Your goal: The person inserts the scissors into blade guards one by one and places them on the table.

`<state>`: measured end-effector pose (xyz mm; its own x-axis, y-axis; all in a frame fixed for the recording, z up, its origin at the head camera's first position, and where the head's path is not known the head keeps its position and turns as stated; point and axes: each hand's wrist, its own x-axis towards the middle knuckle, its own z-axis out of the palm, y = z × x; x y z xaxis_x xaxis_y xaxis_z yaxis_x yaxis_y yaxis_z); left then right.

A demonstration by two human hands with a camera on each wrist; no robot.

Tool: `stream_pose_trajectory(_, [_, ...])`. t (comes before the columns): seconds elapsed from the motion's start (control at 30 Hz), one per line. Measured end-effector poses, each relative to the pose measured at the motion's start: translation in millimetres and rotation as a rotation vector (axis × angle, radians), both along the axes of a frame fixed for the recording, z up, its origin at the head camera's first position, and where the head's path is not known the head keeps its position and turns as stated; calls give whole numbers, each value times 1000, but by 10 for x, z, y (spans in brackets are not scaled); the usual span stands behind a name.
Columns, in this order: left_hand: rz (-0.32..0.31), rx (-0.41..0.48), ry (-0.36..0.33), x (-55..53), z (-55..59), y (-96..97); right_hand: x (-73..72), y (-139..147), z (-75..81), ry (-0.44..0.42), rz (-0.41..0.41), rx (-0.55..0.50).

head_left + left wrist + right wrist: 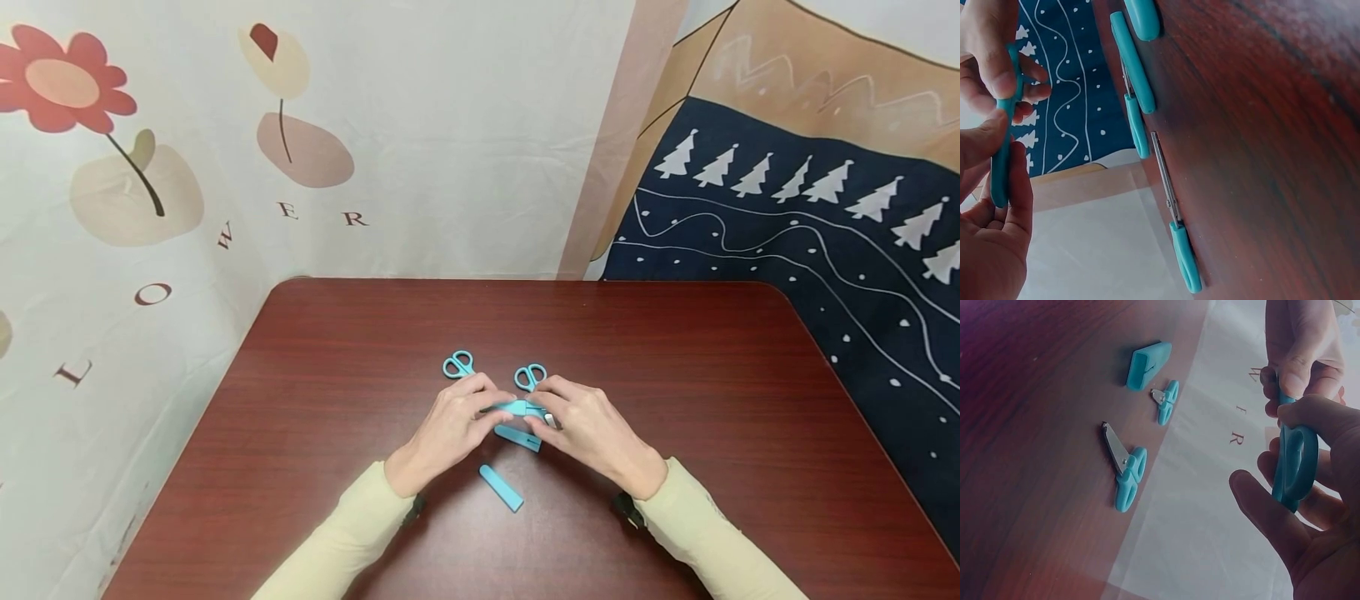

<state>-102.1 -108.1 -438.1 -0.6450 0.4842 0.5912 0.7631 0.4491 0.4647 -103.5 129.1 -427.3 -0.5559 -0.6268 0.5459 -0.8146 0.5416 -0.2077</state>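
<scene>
Both hands meet over the table around one pair of turquoise scissors whose blades are inside a turquoise blade cover [514, 407]. My left hand [450, 421] pinches the cover [1001, 169] between thumb and fingers. With my right hand [592, 425] I grip the scissors by the handle loops [1300, 465]; the blades are hidden. Beyond the hands lie two uncovered scissors, one pair [458, 364] at the left and another [530, 377] at the right. Closer to me rest two loose covers, one [517, 437] just under the hands and one [501, 488] nearer the front.
The dark red-brown wooden table [337, 333] extends around the hands. A white flower-patterned cloth [450, 167] hangs behind it, and a navy cloth [750, 225] with white trees hangs at the right.
</scene>
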Motion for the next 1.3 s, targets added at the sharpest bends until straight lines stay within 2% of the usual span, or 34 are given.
stream_pose_trajectory(0.17, [-21, 11, -34, -7, 16, -2, -9, 18, -4, -15, 11, -34])
stream_pose_trajectory(0.43, [-9, -113, -46, 9, 41, -23, -20, 43, -91, -50, 15, -26])
stream_pose_trajectory(0.67, [-6, -124, -44, 4, 18, -17, -17, 30, -115, -90, 17, -25])
stream_pose_trajectory(0.9, [20, -141, -58, -6, -4, -11, -22, 34, -112, -104, 5, -26])
stream_pose_trajectory(1.1, [63, -147, -71, -4, 5, -24, -18, 69, -85, -134, -42, -3])
stream_pose_trajectory(1.3, [109, -148, -75, -21, 9, -80, -20, 172, -40, -202, -93, 15])
